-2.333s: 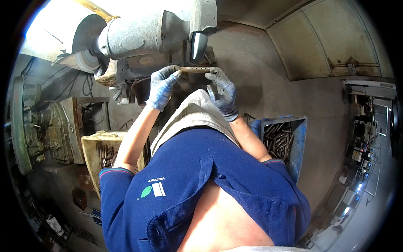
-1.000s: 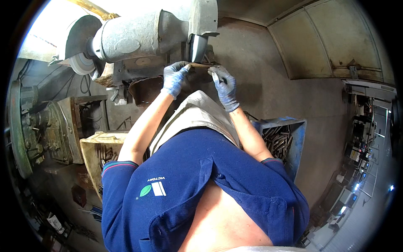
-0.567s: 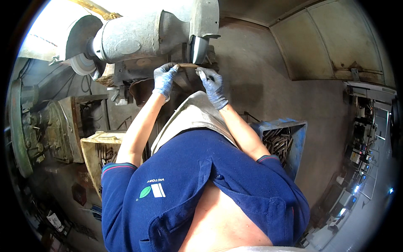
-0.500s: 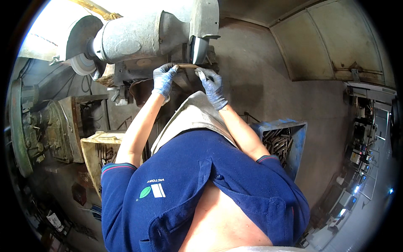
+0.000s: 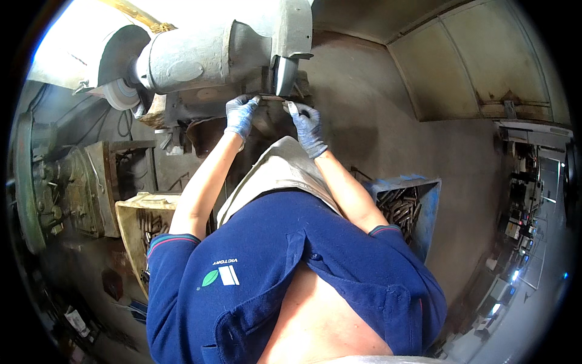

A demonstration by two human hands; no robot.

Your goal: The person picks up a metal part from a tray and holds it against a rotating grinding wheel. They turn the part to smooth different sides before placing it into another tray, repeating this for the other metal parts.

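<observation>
A short, thin metal rod (image 5: 272,98) spans the gap between my two gloved hands, just below the right-hand wheel (image 5: 285,76) of a grey bench grinder (image 5: 200,57). My left hand (image 5: 242,115), in a blue-grey work glove, pinches the rod's left end. At the other end, the fingers of my right hand (image 5: 308,128) close on it, thumb raised along the side. Whether the rod touches the wheel cannot be made out from here. The glove fingertips look dark and soiled.
A blue crate (image 5: 433,209) of metal rods stands by my right elbow. Beside my left forearm is a cream crate (image 5: 128,224) with similar pieces. The grinder's other wheel (image 5: 121,94) sits at the left, above an old green machine (image 5: 76,182). Metal panels (image 5: 454,67) stand far right.
The rod looks thinner and darker, as if turned between my fingers. My left hand sits slightly further right and lower; the whole view has shifted a little.
</observation>
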